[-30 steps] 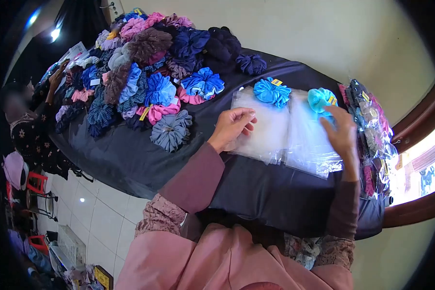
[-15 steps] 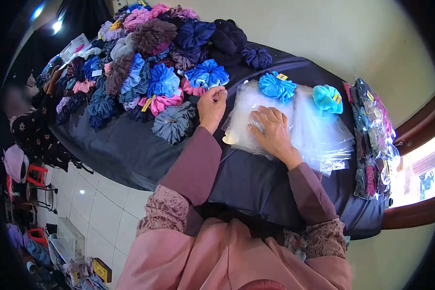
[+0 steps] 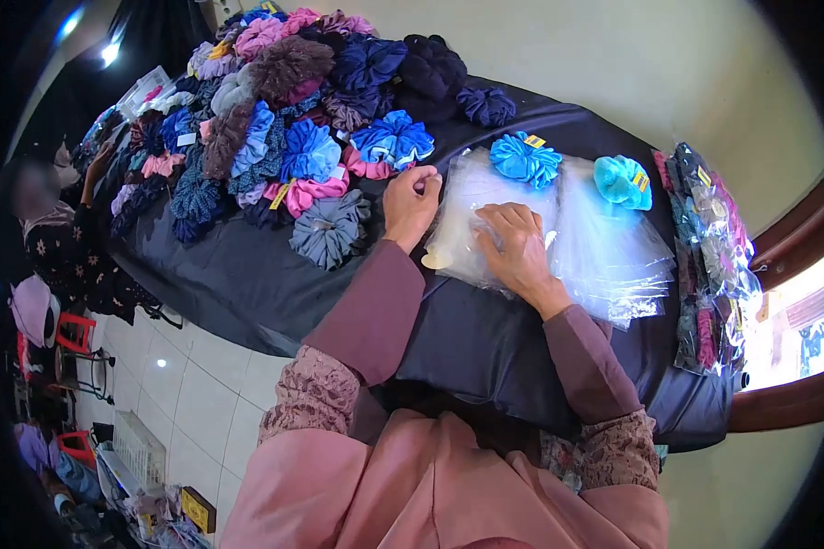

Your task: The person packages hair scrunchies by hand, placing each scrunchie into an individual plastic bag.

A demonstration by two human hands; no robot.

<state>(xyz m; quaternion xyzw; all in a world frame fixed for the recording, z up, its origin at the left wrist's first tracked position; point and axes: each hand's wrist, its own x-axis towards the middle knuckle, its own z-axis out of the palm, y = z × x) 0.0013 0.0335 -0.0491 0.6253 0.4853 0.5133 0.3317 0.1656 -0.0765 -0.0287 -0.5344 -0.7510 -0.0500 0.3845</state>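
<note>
My left hand [image 3: 412,203] is at the left edge of a stack of clear plastic bags [image 3: 462,206], its fingers curled together; anything between them is too small to make out. My right hand [image 3: 520,249] lies palm down on the same stack with its fingers slightly bent and apart, holding nothing. A bright blue scrunchie [image 3: 525,160] with a yellow tag rests on the top of this stack. To the right, a turquoise scrunchie [image 3: 623,183] sits on a second, fanned-out stack of clear bags [image 3: 604,252].
Many scrunchies in blue, pink, grey and brown [image 3: 309,151] are heaped on the dark-covered table [image 3: 247,293] at the left. Bagged scrunchies [image 3: 710,256] are piled at the right end. Another person [image 3: 73,242] is at the far left, with red stools [image 3: 75,332] nearby.
My left hand has shifted slightly right towards the bag stack. The fingers of my right hand have drawn in a little on the bags. The view has shifted slightly.
</note>
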